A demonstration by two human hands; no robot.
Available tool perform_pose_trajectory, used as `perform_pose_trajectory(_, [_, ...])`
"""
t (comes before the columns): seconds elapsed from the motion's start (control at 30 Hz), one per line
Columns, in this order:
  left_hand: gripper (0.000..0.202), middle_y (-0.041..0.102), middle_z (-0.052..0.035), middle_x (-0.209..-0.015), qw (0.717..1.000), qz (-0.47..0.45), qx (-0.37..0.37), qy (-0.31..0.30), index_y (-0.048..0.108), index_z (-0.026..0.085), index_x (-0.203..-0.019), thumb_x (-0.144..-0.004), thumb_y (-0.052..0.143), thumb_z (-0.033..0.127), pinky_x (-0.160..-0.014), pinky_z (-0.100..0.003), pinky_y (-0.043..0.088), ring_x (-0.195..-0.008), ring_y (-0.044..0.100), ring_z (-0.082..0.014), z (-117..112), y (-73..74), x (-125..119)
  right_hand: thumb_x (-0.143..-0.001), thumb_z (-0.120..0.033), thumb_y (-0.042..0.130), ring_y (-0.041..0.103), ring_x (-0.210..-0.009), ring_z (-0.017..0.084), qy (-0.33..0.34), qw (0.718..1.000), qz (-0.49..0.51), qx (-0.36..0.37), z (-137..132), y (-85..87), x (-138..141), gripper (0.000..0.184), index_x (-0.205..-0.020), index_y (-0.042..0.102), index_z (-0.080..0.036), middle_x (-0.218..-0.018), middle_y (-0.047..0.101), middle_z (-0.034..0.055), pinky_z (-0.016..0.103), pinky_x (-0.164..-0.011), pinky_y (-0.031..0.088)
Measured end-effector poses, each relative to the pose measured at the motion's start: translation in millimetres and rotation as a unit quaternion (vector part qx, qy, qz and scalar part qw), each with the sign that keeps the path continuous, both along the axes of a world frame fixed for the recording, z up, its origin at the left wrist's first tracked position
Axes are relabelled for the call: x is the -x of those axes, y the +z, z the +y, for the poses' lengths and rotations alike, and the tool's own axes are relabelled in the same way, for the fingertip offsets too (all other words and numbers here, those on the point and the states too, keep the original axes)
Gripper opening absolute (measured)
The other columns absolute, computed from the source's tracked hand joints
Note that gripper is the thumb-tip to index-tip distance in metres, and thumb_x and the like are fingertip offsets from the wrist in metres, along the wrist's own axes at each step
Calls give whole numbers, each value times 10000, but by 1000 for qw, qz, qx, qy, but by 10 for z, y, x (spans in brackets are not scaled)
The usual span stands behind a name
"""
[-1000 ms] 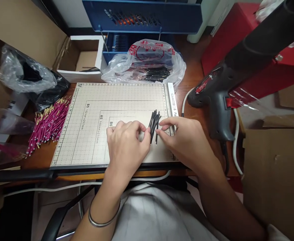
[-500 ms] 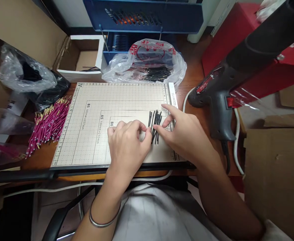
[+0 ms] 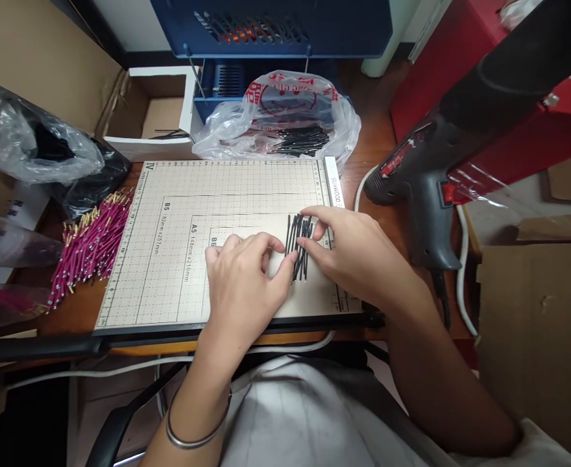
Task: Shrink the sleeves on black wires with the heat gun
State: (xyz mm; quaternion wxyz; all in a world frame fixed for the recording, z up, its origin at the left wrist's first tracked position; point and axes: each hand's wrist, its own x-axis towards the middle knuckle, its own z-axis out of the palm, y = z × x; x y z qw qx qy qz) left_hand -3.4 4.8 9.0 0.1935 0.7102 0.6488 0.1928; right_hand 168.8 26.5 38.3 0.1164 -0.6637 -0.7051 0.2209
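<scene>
A small bunch of short black wires [image 3: 303, 263] with shiny tips lies roughly side by side on the gridded board of a paper cutter [image 3: 246, 185]. My left hand [image 3: 249, 275] is at the left edge of the bunch, thumb and index finger apart, the thumb tip touching the wires. From the right, my right hand [image 3: 356, 250] reaches over the bunch with its thumb on the wires and its index finger stretched to their far ends. Its other fingers are curled and partly hidden.
Magenta wires [image 3: 88, 246] are heaped left of the board, near a black plastic bag [image 3: 91, 185]. A clear bag [image 3: 346, 130] of black wires and a white box [image 3: 142, 144] stand behind. On the right are a heat gun [image 3: 422, 201] and cardboard [image 3: 533, 337].
My left thumb and index finger have parted from their pinch. My right index finger has moved left onto the wires' far ends. The wires lie a little more evenly spread.
</scene>
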Motion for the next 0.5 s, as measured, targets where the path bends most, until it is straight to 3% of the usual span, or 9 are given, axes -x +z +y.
perform_pose_trajectory(0.17, [140,604,28,-668,999,-15,27,-20,710,268,-930,-923,782,388,-827,-404,314,-824,589,-248,8,26,33,-955,-300,693,727,-981,271,-16,999,-10,-27,-57,-35,-32,171,-1085,770,-218,-1114,803,75,365,-808,458])
perform_pose_trajectory(0.37, [148,601,28,-695,997,-32,42,-54,730,276,-942,-904,799,401,-822,-398,316,-822,576,-238,6,36,122,-949,-220,684,725,-1048,273,-10,998,36,-44,-10,-127,-52,222,-1150,778,-227,-1142,801,79,388,-898,515])
perform_pose_trajectory(0.43, [172,599,28,-703,997,-33,45,-61,739,281,-954,-882,823,413,-819,-397,315,-825,572,-240,3,37,140,-929,-202,701,726,-1029,258,-31,993,99,-55,-56,-37,-26,254,-1174,766,-224,-1140,792,78,387,-901,545])
perform_pose_trajectory(0.5, [204,608,29,-716,996,-32,45,-63,736,285,-955,-861,839,434,-818,-396,319,-832,572,-243,-3,33,156,-924,-215,721,733,-939,209,-36,965,255,-44,-213,123,26,268,-1189,743,-245,-1127,783,52,350,-845,583])
